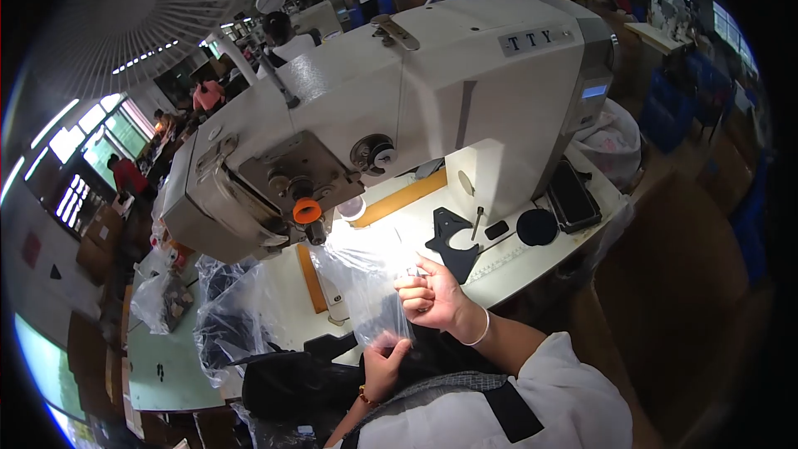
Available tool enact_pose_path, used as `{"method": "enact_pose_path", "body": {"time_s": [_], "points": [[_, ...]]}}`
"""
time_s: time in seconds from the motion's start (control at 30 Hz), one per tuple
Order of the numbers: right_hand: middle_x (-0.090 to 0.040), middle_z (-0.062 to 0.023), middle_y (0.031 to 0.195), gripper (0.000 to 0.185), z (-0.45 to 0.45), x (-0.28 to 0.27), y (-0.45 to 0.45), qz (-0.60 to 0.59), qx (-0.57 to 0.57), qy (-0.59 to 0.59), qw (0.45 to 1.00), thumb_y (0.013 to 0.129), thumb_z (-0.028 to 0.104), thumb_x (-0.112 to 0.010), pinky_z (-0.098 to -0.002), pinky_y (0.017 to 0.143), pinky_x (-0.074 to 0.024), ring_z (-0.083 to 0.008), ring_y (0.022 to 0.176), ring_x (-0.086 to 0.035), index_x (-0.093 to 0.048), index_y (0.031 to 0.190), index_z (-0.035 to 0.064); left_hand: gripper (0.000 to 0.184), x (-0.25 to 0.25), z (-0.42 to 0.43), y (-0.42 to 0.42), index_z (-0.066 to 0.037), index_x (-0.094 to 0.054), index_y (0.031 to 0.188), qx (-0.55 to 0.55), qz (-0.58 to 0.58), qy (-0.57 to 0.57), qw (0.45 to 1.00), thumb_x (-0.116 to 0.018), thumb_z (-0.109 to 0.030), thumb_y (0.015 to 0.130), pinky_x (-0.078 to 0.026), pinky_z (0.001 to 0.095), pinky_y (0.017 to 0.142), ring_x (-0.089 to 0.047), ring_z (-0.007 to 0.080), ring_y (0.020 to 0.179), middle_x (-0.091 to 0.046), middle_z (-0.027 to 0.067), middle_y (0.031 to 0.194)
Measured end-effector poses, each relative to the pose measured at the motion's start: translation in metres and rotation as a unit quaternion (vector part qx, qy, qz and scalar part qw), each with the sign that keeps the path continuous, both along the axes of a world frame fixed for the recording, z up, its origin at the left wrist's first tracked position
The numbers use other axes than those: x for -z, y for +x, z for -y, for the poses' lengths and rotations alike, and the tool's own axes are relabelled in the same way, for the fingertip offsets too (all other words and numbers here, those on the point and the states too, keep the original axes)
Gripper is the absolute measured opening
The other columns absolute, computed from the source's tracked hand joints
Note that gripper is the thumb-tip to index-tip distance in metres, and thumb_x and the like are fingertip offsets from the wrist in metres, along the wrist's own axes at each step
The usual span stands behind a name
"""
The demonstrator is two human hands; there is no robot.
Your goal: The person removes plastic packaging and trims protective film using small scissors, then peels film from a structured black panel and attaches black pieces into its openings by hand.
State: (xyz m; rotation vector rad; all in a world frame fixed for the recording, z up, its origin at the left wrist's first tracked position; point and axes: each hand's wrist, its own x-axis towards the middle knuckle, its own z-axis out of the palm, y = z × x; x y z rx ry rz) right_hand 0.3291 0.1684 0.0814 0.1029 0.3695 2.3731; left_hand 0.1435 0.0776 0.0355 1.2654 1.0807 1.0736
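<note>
A clear plastic bag (366, 291) spreads below the head of a large white sewing machine (332, 116), brightly lit near its top. My left hand (384, 364) is closed on the bag's lower edge, thumb against the fingers. Higher and to the right, my right hand (432, 295) is curled shut in a pinch beside the bag's right side. Glare at its fingertips hides what exactly is pinched there. Dark fabric (307, 382) lies in my lap, under and around the left hand.
On the machine table's right are a black cut piece (453, 241), a ruler (499, 262), a round black disc (537, 227) and a black tray (573, 195). Plastic-wrapped dark goods (229, 308) lie left. A fan (133, 8) stands upper left; several people work behind.
</note>
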Motion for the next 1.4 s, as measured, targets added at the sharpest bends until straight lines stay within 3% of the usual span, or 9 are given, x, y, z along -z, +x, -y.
{"method": "enact_pose_path", "body": {"time_s": [0.63,0.83,0.9,0.93,1.0,1.13,1.27,1.33,1.4], "points": [[-0.028,0.0069,0.054,0.051,-0.039,-0.022,0.0,0.026,0.023,0.008,0.999,0.102,0.045,-0.051,-0.0213,0.04,-0.0201,-0.0068,0.04,-0.02,-0.037,0.062,0.0163,0.011,0.009,0.005,-0.013,-0.001,-0.066,0.087,-0.005,0.012,-0.035,0.999,-0.066,-0.009,0.093,-0.047,0.0243,0.066,-0.059,0.0101,0.068,-0.066,0.004,0.077],[-0.032,0.007,0.058,0.032,-0.025,0.0,0.027,0.246,0.141,0.178,0.942,0.104,0.039,-0.05,-0.0225,0.044,-0.0226,-0.0068,0.046,-0.026,-0.043,0.083,0.0157,0.015,0.007,0.007,-0.018,-0.001,-0.066,0.081,0.003,0.01,-0.033,0.999,-0.067,-0.01,0.092,-0.047,0.0252,0.067,-0.061,0.0114,0.068,-0.066,0.0048,0.074],[-0.035,0.0081,0.059,0.022,0.002,0.005,0.043,0.457,0.155,0.286,0.828,0.104,0.033,-0.051,-0.0209,0.045,-0.0251,-0.0058,0.048,-0.032,-0.043,0.096,0.0143,0.014,0.005,0.008,-0.02,0.0,-0.066,0.082,0.011,0.017,-0.044,0.999,-0.067,-0.01,0.092,-0.048,0.0251,0.067,-0.061,0.0116,0.068,-0.066,0.0049,0.074],[-0.042,0.0035,0.058,0.017,0.008,0.02,0.056,0.556,0.227,0.399,0.693,0.101,0.027,-0.058,-0.0227,0.046,-0.0327,-0.0095,0.048,-0.042,-0.05,0.099,0.012,0.014,0.007,0.008,-0.021,0.0,-0.066,0.082,0.012,0.02,-0.051,0.998,-0.067,-0.01,0.092,-0.048,0.0251,0.068,-0.061,0.0118,0.068,-0.066,0.005,0.075],[-0.047,-0.002,0.056,0.021,0.028,0.034,0.092,0.798,0.271,0.454,0.287,0.093,0.024,-0.069,-0.0304,0.048,-0.0419,-0.0198,0.047,-0.049,-0.057,0.101,0.0093,0.013,0.011,0.008,-0.023,0.0,-0.067,0.084,0.012,0.027,-0.057,0.998,-0.067,-0.01,0.093,-0.049,0.0255,0.068,-0.062,0.0119,0.068,-0.067,0.0052,0.075],[-0.058,-0.0059,0.084,0.032,0.026,0.046,0.142,0.877,0.318,0.348,-0.095,0.075,0.023,-0.08,-0.039,0.066,-0.0507,-0.029,0.078,-0.06,-0.062,0.097,0.0088,0.015,0.013,0.005,-0.021,0.0,-0.068,0.087,0.023,0.041,-0.056,0.997,-0.068,-0.014,0.093,-0.049,0.0247,0.067,-0.062,0.0106,0.068,-0.067,0.004,0.074],[-0.056,-0.0052,0.098,0.032,0.012,0.041,0.146,0.881,0.264,0.319,-0.229,0.071,0.023,-0.081,-0.0431,0.078,-0.0432,-0.0269,0.095,-0.053,-0.068,0.097,0.0109,0.018,0.011,0.004,-0.017,-0.001,-0.07,0.087,0.02,0.015,-0.047,0.999,-0.065,-0.016,0.095,-0.047,0.0234,0.069,-0.06,0.008,0.069,-0.067,0.0015,0.074],[-0.06,-0.0061,0.091,0.024,0.018,0.036,0.125,0.883,0.255,0.349,-0.184,0.077,0.022,-0.078,-0.0437,0.077,-0.0451,-0.0272,0.089,-0.057,-0.068,0.095,0.0095,0.02,0.008,0.004,-0.013,-0.001,-0.071,0.088,0.019,0.002,-0.037,0.999,-0.063,-0.017,0.096,-0.047,0.023,0.069,-0.059,0.0074,0.07,-0.067,0.0006,0.074],[-0.061,-0.0106,0.075,0.008,0.026,0.026,0.089,0.81,0.353,0.456,0.107,0.085,0.012,-0.071,-0.0382,0.064,-0.0476,-0.0281,0.07,-0.06,-0.069,0.087,0.0039,0.022,0.002,0.008,-0.012,0.0,-0.071,0.088,0.019,-0.001,-0.033,0.999,-0.062,-0.018,0.097,-0.046,0.0227,0.07,-0.059,0.007,0.07,-0.066,-0.0002,0.074]]}}
